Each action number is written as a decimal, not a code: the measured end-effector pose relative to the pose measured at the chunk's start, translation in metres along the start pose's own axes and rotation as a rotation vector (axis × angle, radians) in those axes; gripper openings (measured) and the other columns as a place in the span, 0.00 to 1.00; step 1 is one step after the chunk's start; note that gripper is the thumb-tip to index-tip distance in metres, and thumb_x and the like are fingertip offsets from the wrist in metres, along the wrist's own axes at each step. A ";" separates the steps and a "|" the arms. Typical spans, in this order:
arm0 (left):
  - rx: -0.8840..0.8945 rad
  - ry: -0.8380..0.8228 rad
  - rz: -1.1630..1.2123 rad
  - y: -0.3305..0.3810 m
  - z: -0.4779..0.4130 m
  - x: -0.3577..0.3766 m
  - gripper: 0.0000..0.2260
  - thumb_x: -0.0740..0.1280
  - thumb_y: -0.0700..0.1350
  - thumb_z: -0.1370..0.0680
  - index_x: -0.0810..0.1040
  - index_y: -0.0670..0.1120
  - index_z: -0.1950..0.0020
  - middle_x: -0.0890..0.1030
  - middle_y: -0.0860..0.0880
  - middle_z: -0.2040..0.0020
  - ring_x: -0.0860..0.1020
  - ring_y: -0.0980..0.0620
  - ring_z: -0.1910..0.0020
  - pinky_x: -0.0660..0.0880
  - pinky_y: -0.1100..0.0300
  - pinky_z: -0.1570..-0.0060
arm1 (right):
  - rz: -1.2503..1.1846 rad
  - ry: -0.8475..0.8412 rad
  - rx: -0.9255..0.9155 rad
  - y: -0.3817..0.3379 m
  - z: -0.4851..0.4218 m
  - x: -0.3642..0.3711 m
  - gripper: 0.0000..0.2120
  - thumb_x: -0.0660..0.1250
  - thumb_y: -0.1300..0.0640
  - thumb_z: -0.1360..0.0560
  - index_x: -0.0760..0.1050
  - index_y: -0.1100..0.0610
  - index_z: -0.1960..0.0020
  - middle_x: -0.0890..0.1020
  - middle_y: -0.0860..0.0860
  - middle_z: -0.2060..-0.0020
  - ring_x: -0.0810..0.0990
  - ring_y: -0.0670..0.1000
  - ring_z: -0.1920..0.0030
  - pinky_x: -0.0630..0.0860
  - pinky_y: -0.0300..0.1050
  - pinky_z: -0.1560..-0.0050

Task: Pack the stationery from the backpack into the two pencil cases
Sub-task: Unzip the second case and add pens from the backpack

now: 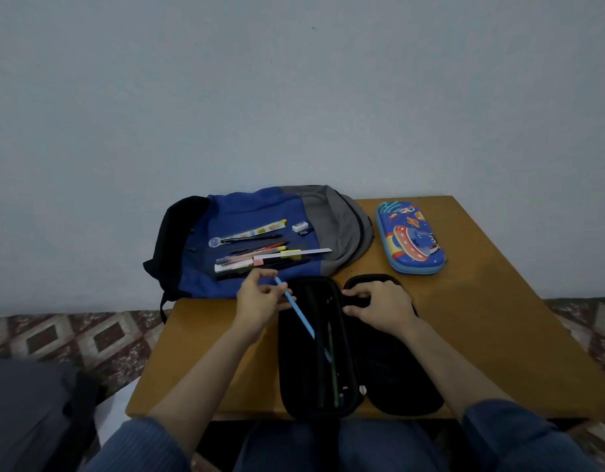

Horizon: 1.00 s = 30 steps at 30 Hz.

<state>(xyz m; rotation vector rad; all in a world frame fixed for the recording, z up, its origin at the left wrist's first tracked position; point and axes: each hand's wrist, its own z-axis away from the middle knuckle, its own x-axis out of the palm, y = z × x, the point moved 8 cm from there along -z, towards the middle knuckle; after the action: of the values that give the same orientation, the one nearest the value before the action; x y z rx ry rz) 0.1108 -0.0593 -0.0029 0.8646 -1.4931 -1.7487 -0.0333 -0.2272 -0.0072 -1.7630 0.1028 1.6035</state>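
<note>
A black pencil case (294,379) lies open at the table's near edge, its lid (396,376) flapped out to the right. My left hand (260,301) pinches a light blue pen (299,313) whose lower end slants down into the case, beside a green pencil (333,373). My right hand (379,306) grips the far rim of the lid near the hinge. A blue and grey backpack (233,284) lies flat behind, with several pens, rulers (294,254) and a white eraser (300,227) on top. A blue cartoon pencil case (410,238) sits zipped at the far right.
The small wooden table (481,318) stands against a pale wall, with patterned floor on both sides. A dark grey object (32,413) sits at the lower left. My knees are under the table's near edge.
</note>
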 end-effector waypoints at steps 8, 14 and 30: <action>0.122 -0.093 -0.814 -0.015 0.023 0.035 0.22 0.69 0.46 0.25 0.70 0.45 0.31 0.83 0.44 0.55 0.82 0.52 0.63 0.79 0.63 0.60 | -0.004 0.008 0.004 0.003 -0.002 0.003 0.17 0.68 0.42 0.29 0.77 0.41 0.41 0.82 0.43 0.45 0.78 0.42 0.43 0.76 0.41 0.47; 0.100 -0.034 -0.887 -0.008 0.044 0.032 0.15 0.62 0.53 0.21 0.78 0.42 0.50 0.81 0.45 0.61 0.81 0.47 0.62 0.80 0.54 0.62 | -0.006 0.010 0.009 0.004 -0.002 0.003 0.17 0.69 0.42 0.29 0.77 0.40 0.41 0.81 0.43 0.46 0.78 0.42 0.43 0.75 0.40 0.47; 0.038 -0.138 -0.788 -0.010 0.066 0.046 0.06 0.68 0.47 0.25 0.79 0.45 0.55 0.80 0.48 0.56 0.78 0.52 0.58 0.75 0.64 0.60 | 0.008 0.015 -0.001 0.002 0.001 0.002 0.17 0.67 0.43 0.28 0.75 0.41 0.39 0.81 0.43 0.44 0.77 0.41 0.42 0.72 0.38 0.50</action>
<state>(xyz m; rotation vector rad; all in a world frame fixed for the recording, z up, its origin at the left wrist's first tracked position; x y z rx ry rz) 0.0300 -0.0604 -0.0071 1.5199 -1.3605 -2.3694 -0.0349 -0.2273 -0.0100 -1.7772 0.1164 1.5965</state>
